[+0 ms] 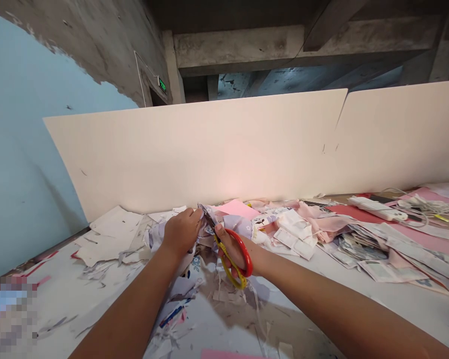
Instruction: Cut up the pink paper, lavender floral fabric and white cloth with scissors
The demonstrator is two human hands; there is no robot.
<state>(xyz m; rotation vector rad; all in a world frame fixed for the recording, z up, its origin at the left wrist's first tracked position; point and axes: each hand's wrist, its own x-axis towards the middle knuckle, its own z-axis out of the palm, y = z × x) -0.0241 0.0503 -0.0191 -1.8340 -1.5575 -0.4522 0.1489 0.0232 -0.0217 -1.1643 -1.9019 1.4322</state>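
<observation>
My right hand (234, 252) grips the red-and-yellow scissors (228, 264), blade gap unclear, in lilac floral paper (235, 227) at twelve o'clock; my left hand (181, 232) pinches it, and the next snip calls for holding it taut.

From here, the scissors (227, 255) at lower centre have one red and one yellow handle, the fabric scraps (237, 224) beside them are lilac with small white flowers, the paper sheet (238, 208) behind is plain pink, and the wall (22, 149) at far left is pale blue.
</observation>
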